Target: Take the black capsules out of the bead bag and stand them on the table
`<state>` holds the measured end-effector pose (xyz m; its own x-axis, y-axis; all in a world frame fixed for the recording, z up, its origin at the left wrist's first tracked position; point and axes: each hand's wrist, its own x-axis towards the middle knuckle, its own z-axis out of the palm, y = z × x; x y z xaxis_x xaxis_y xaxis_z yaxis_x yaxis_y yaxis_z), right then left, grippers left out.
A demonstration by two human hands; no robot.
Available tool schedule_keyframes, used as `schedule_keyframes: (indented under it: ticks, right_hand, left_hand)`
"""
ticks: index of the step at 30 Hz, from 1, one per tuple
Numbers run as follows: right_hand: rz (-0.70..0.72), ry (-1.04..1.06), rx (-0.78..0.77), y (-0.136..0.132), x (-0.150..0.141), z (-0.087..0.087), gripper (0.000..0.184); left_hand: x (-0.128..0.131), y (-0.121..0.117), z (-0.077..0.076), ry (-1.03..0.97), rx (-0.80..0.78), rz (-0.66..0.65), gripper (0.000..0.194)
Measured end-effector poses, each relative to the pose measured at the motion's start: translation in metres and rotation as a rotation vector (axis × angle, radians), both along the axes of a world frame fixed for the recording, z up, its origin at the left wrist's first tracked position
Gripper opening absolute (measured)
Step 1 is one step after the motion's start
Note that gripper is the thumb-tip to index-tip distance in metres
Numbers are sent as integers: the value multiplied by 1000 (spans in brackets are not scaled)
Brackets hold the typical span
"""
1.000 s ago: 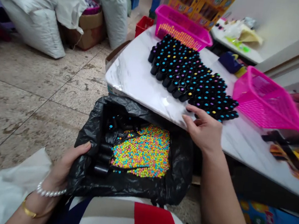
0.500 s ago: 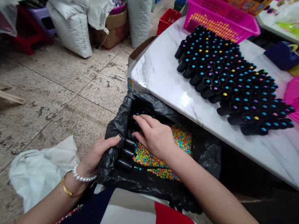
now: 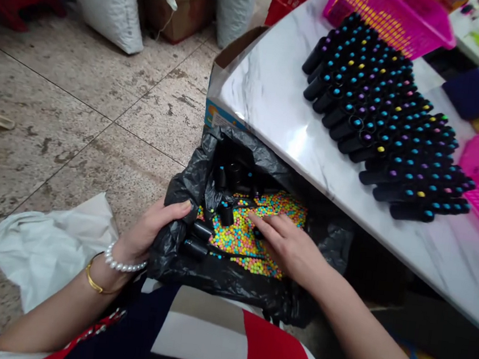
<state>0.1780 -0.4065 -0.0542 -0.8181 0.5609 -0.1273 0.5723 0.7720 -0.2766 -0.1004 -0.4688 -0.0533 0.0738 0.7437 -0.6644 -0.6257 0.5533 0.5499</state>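
My left hand (image 3: 160,220) grips the left rim of a box lined with a black plastic bag (image 3: 188,177), thumb over the edge. Small multicoloured beads (image 3: 237,236) fill much of the box. My right hand (image 3: 290,242) lies over the beads at the right, fingers stretched out and palm down. Something dark shows under its fingers; I cannot make out whether it is held. Two black tubes (image 3: 198,248) lie along the left inside. Another black tube (image 3: 226,214) leans in the beads, and several more sit in the shadowed far corner.
A white marbled table (image 3: 270,91) borders the box; rows of black tubes with coloured tips (image 3: 375,108) lie on it. Pink baskets (image 3: 393,18) stand behind and at the right. A white bag (image 3: 57,246) lies on the floor at left, with a sack (image 3: 108,0) farther back.
My right hand has moved from the left side of the box to the right, uncovering tubes in the far left corner. My left hand still holds the rim. The view has shifted.
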Motion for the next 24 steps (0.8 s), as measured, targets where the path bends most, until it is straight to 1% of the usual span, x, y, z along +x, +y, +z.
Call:
schedule_keyframes:
  ticks: [2, 4, 7, 9, 11, 13, 15, 17, 19, 22, 24]
  right_hand:
    - [25, 38, -68, -6, 1, -10, 56]
    - [27, 97, -80, -7, 2, -14, 51]
    - [17, 100, 36, -6, 5, -12, 36]
    - [15, 48, 105, -8, 4, -9, 33]
    - [43, 21, 95, -13, -1, -7, 32]
    - [69, 53, 12, -19, -6, -5, 31]
    - [30, 145, -107, -23, -8, -4, 32]
    - [-73, 277, -234, -23, -5, -2, 33]
    - [-200, 407, -339, -22, 2, -1, 31]
    - [-359, 533, -466, -21, 12, 0, 29]
    - [-424, 589, -537, -22, 15, 0, 30]
  left_hand:
    - [3, 1, 2, -1, 22, -15, 46]
    - [5, 0, 4, -3, 26, -27, 47]
    - [6, -1, 5, 17, 10, -5, 49]
    - [5, -1, 5, 30, -8, 7, 49]
    - [5, -2, 6, 35, -24, -3, 46]
    - [5, -2, 6, 33, -33, -17, 44]
    - [4, -2, 4, 26, -40, -13, 44]
    - [3, -1, 2, 22, -47, -7, 42]
    - [1, 0, -2, 29, -67, -12, 36]
    - [-1, 2, -5, 26, -97, -12, 25]
    - [-1, 3, -4, 33, -102, 14, 18]
